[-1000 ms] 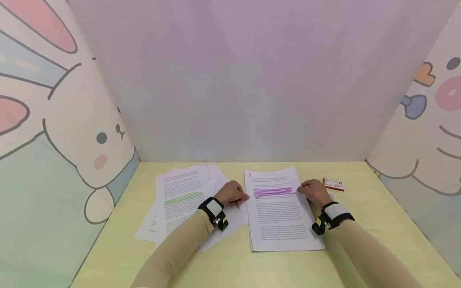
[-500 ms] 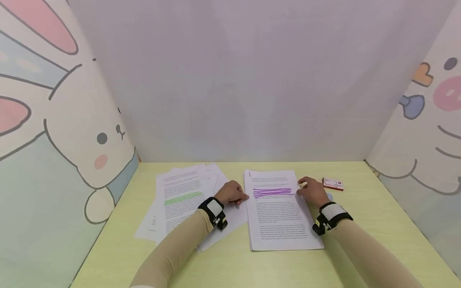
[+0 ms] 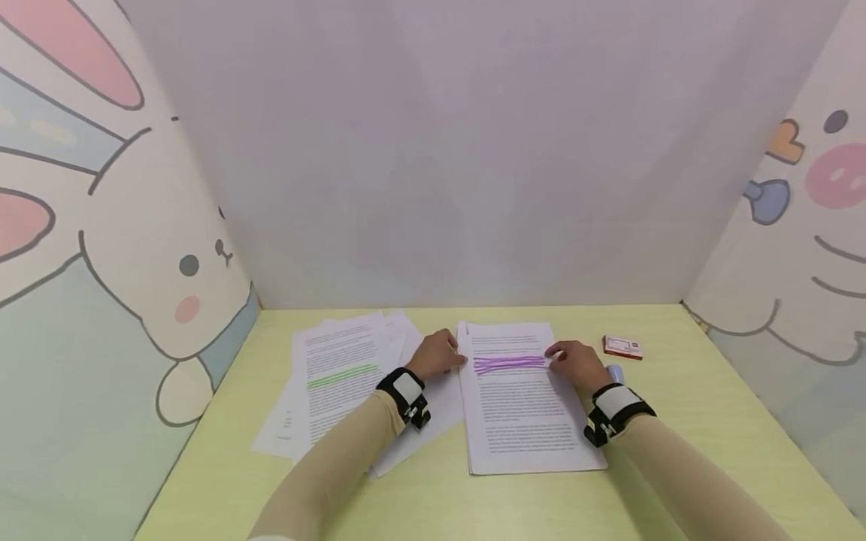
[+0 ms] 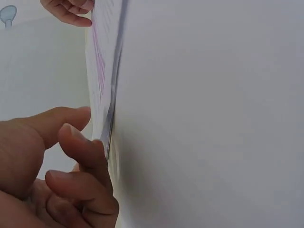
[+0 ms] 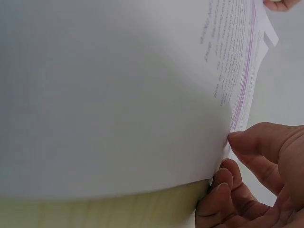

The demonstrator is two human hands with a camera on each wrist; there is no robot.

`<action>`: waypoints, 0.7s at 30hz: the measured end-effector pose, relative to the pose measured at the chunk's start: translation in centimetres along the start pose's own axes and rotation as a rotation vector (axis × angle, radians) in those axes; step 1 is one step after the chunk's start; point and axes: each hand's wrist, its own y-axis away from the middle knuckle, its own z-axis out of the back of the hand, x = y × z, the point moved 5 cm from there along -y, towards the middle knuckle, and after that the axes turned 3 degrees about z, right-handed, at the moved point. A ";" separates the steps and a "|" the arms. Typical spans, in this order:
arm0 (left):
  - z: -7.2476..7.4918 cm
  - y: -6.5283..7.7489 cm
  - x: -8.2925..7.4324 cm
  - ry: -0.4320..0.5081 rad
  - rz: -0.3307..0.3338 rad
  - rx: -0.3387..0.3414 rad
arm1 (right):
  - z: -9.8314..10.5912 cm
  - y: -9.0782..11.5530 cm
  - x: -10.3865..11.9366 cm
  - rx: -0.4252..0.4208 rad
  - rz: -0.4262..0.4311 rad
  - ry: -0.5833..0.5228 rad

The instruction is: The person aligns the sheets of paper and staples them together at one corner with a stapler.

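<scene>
In the head view, a stack of printed sheets (image 3: 521, 421) with purple marker strokes lies on the table. My left hand (image 3: 436, 355) is at the stack's left edge, fingers curled. In the left wrist view, the left thumb (image 4: 71, 116) is at the top side of the edge, with the curled fingers beside the edge. My right hand (image 3: 578, 364) holds the right edge. In the right wrist view, the right thumb (image 5: 251, 137) rests on the top page and the fingers bend at the edge below. The stack's underside is hidden.
Loose printed sheets (image 3: 338, 346), one with green marker strokes, lie fanned out under and beside the left forearm. A small red and white box (image 3: 622, 347) stands at the right. A light blue object (image 3: 614, 374) shows partly behind the right hand. Curtain-like walls enclose the yellow table (image 3: 710, 421).
My right hand shifts slightly left and inward along the stack's right edge, uncovering more of the blue object. The stack's top sheet settles, its upper edge now more level. The left hand barely moves.
</scene>
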 end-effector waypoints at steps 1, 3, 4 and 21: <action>0.2 -0.3 -0.2 0.013 0.012 -0.024 | 0.0 0.0 0.0 0.001 0.004 0.000; 0.6 -1.0 -0.4 0.006 0.032 -0.072 | 0.0 0.1 0.2 0.003 0.006 -0.001; 0.8 -1.3 -0.5 -0.001 0.038 -0.094 | 0.1 0.1 0.2 0.002 0.005 0.002; 0.5 -5.2 -0.6 0.120 0.013 -0.132 | -0.2 -1.7 1.1 0.031 0.050 0.071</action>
